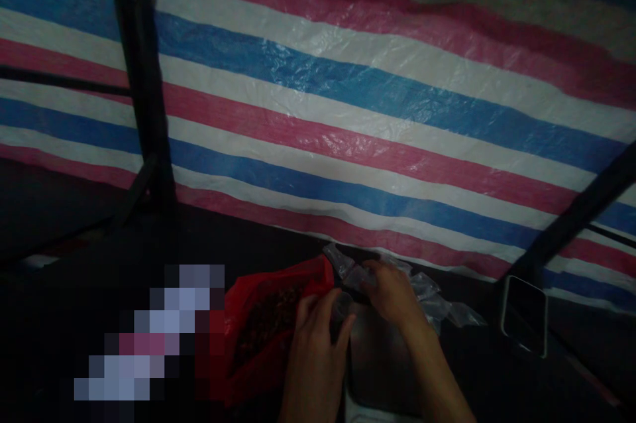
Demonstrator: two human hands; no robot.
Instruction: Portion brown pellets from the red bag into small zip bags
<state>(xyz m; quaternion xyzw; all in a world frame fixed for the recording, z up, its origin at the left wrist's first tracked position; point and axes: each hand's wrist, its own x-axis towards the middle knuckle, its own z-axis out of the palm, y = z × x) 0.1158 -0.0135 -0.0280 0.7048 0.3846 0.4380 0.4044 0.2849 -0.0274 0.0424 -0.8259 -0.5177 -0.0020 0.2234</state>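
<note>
My left hand [318, 323] is curled around what looks like a small clear plastic cup [342, 305], held between thumb and fingers. It sits at the right edge of an open red plastic bag [278, 277] full of small dark brown bits [271, 317] too dim to name. My right hand [390, 290] reaches over a pile of small clear plastic bags [424, 287], its fingers closed on one clear plastic bag [355, 276] at the left of the pile. Below both hands lies a flat metal plate on a white base, which looks like a kitchen scale [380, 363].
A phone [524, 315] leans at the right by a dark slanted post [571, 224]. Striped plastic sheeting [348, 111] hangs behind the dark work surface [223, 231]. Another dark post [144, 78] stands at the left. A pixelated patch hides part of the lower left.
</note>
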